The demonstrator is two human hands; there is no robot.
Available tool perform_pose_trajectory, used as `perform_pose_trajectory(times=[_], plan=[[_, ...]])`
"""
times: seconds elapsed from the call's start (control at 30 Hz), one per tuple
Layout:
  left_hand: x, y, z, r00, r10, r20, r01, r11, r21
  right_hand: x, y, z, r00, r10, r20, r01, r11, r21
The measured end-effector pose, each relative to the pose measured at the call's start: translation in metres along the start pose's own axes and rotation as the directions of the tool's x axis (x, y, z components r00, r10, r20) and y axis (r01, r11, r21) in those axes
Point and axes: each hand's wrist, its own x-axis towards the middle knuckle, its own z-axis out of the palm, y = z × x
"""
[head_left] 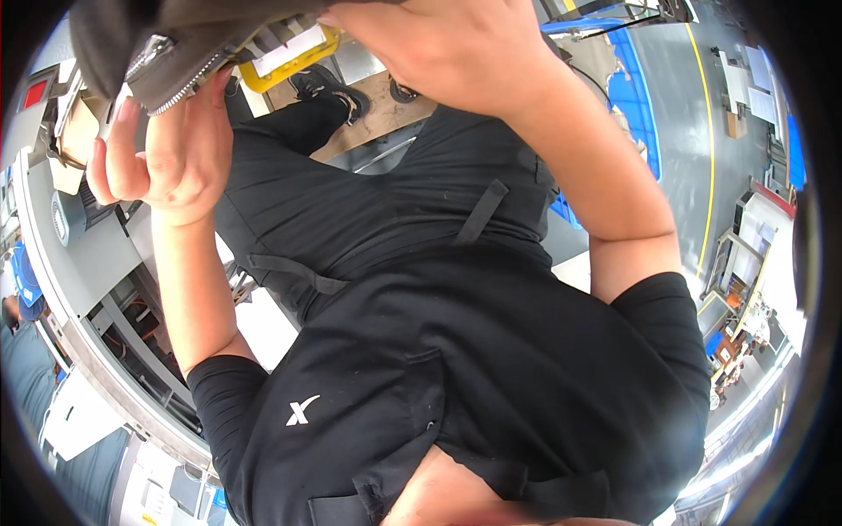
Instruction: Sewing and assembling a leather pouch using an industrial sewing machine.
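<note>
A dark fabric piece with a metal zipper (189, 86) hangs at the top left, partly cut off by the upper edge. My left hand (167, 158) is raised under it, with thumb and fingertips closed on the fabric's lower edge beside the zipper teeth. The little-finger side of that hand is curled and free of the cloth. My right hand (430, 44) reaches across at the top centre, bent over the far side of the same dark fabric. Its fingertips are mostly hidden. Between the hands, below the cloth, shows a yellow frame (331, 48) with a white inside.
A grey workbench edge (88, 289) curves along my left. To the right stands a blue crate (645, 105) on the grey floor with a yellow line (706, 131). My legs and black shoes (338, 92) are below. Another person's blue sleeve (26, 280) shows at far left.
</note>
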Motion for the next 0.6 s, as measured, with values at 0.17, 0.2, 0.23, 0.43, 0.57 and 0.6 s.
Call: perform_pose_trajectory(times=[0.17,0.2,0.23,0.43,0.57,0.6], plan=[[-0.001,0.007,0.005,0.996,-0.08,-0.029,0.078,0.994,-0.081,-0.005,0.01,0.024,0.994,-0.032,-0.1,0.033,0.999,0.015],[-0.001,0.006,0.004,0.996,-0.083,-0.013,0.082,0.992,-0.092,-0.004,0.012,0.031,0.98,-0.069,-0.187,0.075,0.997,0.025],[0.0,0.006,0.003,0.996,-0.083,-0.014,0.081,0.992,-0.093,-0.005,0.012,0.032,0.98,-0.068,-0.187,0.074,0.997,0.024],[0.001,0.005,-0.003,0.995,-0.101,0.008,0.101,0.983,-0.152,0.002,0.008,0.017,0.991,-0.02,-0.131,0.028,0.998,0.063],[0.002,0.004,-0.003,0.996,-0.083,0.011,0.084,0.981,-0.176,0.0,0.018,0.034,0.968,-0.085,-0.238,0.092,0.996,0.02],[0.003,0.004,-0.004,0.996,-0.09,0.021,0.093,0.981,-0.173,0.001,0.019,0.037,0.957,-0.11,-0.267,0.114,0.993,-0.001]])
